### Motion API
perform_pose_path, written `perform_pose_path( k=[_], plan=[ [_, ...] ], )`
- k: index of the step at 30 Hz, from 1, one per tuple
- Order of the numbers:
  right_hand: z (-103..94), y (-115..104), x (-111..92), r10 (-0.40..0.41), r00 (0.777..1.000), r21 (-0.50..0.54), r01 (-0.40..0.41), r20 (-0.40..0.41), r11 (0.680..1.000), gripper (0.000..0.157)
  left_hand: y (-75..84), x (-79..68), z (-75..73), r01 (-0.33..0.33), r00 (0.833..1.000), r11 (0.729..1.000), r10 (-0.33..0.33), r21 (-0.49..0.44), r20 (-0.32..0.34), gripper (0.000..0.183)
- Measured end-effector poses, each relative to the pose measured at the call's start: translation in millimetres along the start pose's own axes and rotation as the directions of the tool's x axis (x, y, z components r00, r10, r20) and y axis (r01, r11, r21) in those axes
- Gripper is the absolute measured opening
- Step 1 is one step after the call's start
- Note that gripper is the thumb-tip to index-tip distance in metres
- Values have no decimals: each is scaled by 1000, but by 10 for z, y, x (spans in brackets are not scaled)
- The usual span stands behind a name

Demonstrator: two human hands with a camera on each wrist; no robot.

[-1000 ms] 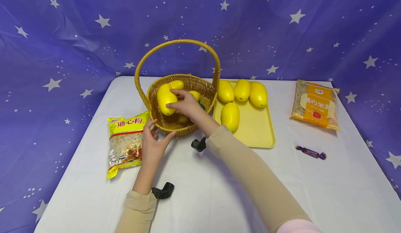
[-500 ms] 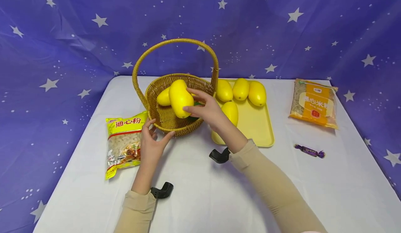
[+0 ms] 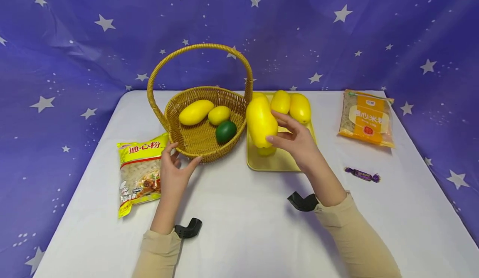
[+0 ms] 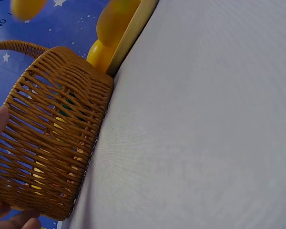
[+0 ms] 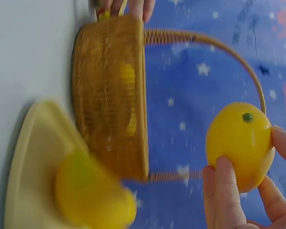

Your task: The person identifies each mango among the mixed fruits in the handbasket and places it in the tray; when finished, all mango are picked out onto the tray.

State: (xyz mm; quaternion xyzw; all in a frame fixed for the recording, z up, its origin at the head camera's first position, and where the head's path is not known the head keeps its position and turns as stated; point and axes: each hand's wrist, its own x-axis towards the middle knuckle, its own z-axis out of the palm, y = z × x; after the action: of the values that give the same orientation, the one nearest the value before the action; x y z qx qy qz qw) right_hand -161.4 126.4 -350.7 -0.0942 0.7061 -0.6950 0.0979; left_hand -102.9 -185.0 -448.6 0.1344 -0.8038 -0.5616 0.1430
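Note:
My right hand [image 3: 299, 141] holds a yellow toy mango [image 3: 260, 122] over the pale yellow tray [image 3: 275, 166], thumb and fingers around it. In the right wrist view the same mango [image 5: 238, 143] shows a green stem dot. My left hand [image 3: 176, 174] holds the near left side of a wicker basket [image 3: 209, 157], its thumb at the front rim and fingers around the side. Within the basket lie a yellow mango [image 3: 196, 112], a smaller yellow lemon [image 3: 219, 115] and a dark green fruit [image 3: 226, 132]. More mangoes [image 3: 300, 108] rest on the tray, one mostly hidden beneath the held one.
A yellow bag of pasta [image 3: 140, 174] lies left of the basket, partly behind my left hand. To the right are an orange bag of pasta [image 3: 366, 118] and a purple wrapped candy [image 3: 362, 174]. The basket's tall handle [image 3: 202, 46] arches above it.
My right hand has lifted the mango out of the basket and carried it right, over the tray. The lemon and green fruit are now uncovered. My left hand has stayed at the basket.

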Motion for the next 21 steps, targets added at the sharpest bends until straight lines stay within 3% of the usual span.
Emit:
perform_pose_path(
  k=[9,21],
  plan=[
    [-560,301,-125,66,992,21,-65,-106,998,62,10,2,-19,7,1000,1000,-7,-2,5,81],
    [-765,728,-34,236,958,-33,-244,-165,969,67,33,-10,-5,12,1000,1000,-12,-17,-2,79]
  ],
)
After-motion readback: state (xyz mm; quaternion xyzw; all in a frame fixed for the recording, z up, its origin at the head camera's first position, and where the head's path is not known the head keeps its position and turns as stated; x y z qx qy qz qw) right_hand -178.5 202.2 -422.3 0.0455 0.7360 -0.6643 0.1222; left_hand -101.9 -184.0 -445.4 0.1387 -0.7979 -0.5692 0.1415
